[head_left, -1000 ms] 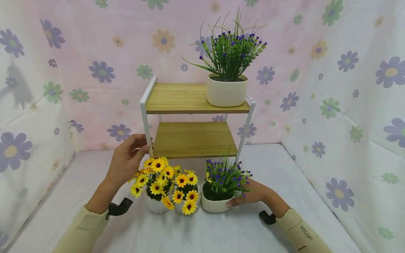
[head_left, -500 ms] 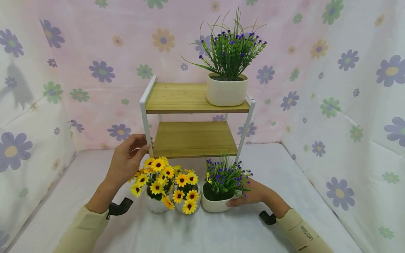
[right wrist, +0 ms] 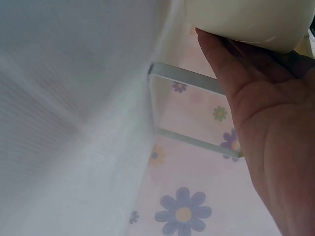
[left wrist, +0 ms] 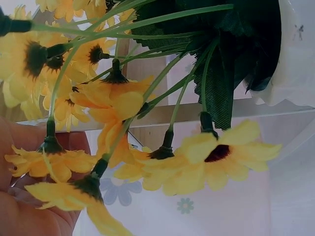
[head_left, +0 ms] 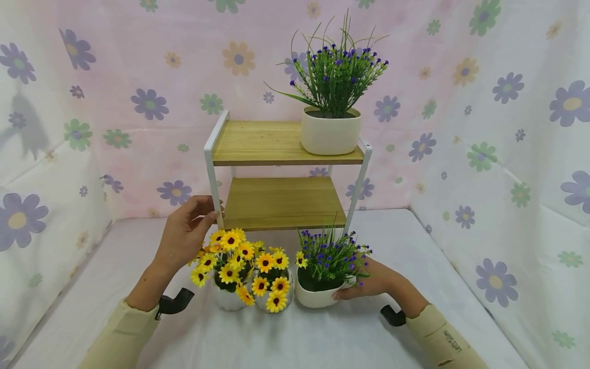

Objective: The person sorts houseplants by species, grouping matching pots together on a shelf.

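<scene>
My left hand (head_left: 183, 236) pinches the front left post of a two-tier wooden shelf (head_left: 283, 202) with a white frame. In the left wrist view, yellow flowers (left wrist: 211, 157) partly cover that hand's fingers. On the right, my right hand (head_left: 375, 281) grips the side of a low cream flowerpot (head_left: 315, 298) holding purple flowers and grass. The right wrist view has its thumb and fingers against the cream pot's wall; the far fingers are partly hidden. A larger pot of purple flowers (head_left: 331, 134) stands on the top tier's right end.
Two white pots of yellow flowers, the left one (head_left: 229, 300) and the right one (head_left: 281, 289), stand on the white cloth before the shelf, left of the held pot. Flower-patterned curtains (head_left: 498, 169) enclose the back and sides.
My right hand and the cream pot have shifted slightly right and up in the head view, opening a small gap from the yellow flowers. My left hand stays on the post.
</scene>
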The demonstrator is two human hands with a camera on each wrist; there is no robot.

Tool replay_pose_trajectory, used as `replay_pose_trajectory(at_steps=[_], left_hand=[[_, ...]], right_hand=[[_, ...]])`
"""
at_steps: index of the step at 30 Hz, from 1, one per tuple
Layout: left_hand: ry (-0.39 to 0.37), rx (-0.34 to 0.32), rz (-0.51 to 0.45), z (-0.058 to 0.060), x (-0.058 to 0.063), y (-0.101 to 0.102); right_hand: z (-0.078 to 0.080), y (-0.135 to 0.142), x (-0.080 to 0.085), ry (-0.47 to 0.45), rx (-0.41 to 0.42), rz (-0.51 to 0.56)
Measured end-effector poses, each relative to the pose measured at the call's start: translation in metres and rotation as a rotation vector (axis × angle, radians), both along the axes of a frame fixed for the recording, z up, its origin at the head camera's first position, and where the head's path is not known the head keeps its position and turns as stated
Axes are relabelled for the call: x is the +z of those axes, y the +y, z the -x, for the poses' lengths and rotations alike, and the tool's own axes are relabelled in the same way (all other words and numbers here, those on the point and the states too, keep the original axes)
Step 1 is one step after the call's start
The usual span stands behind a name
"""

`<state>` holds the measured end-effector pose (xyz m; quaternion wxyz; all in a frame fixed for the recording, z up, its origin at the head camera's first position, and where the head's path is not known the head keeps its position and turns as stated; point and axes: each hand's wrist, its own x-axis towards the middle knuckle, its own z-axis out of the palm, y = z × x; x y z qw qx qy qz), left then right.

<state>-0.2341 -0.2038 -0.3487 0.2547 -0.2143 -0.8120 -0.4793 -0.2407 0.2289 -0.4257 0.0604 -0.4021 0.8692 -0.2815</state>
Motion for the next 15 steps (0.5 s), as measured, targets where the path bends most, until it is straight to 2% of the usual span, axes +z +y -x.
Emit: replay_pose_trajectory(at_steps=[7, 15], left_hand=[[-0.006, 0.005, 0.0, -0.001, 0.001, 0.001], [-0.002, 0.003, -0.003, 0.001, -0.001, 0.0]], right_hand=[[-0.005, 0.003, 0.015, -0.026, -0.045, 0.011], [-0.008, 0.006, 0.028, 0.007, -0.017, 0.058]])
